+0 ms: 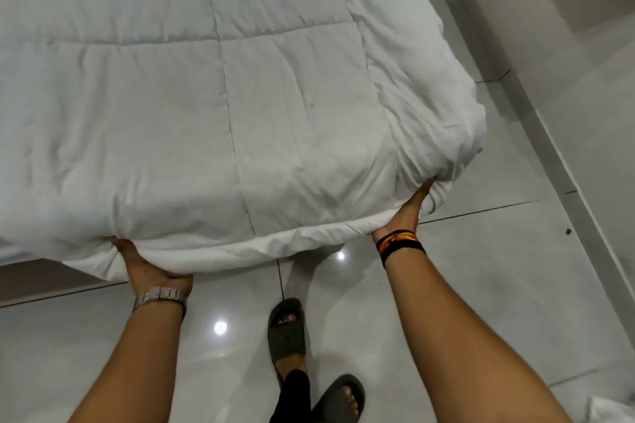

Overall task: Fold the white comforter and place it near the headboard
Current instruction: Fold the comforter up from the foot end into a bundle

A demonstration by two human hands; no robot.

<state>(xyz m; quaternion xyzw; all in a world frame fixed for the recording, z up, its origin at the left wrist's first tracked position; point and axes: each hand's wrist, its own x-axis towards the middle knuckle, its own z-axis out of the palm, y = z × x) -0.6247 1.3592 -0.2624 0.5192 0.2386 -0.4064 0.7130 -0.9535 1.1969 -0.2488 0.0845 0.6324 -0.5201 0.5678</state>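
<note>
While dark slides [287, 331] stand on glossy grey floor tiles [481, 268], left hand [151, 266], steel watch [158, 295] at wrist, grasps the near hem of the white comforter [213, 106]; right hand [407, 213], striped wristband [398, 243], clutches its bunched corner; comforter lies spread beyond, quilted, doubled at the near edge.

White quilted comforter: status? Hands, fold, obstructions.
Left hand and right hand both gripping the near edge of the white quilted comforter. Comforter spread out, edge lifted. Headboard not in view. Nothing blocking on top.
</note>
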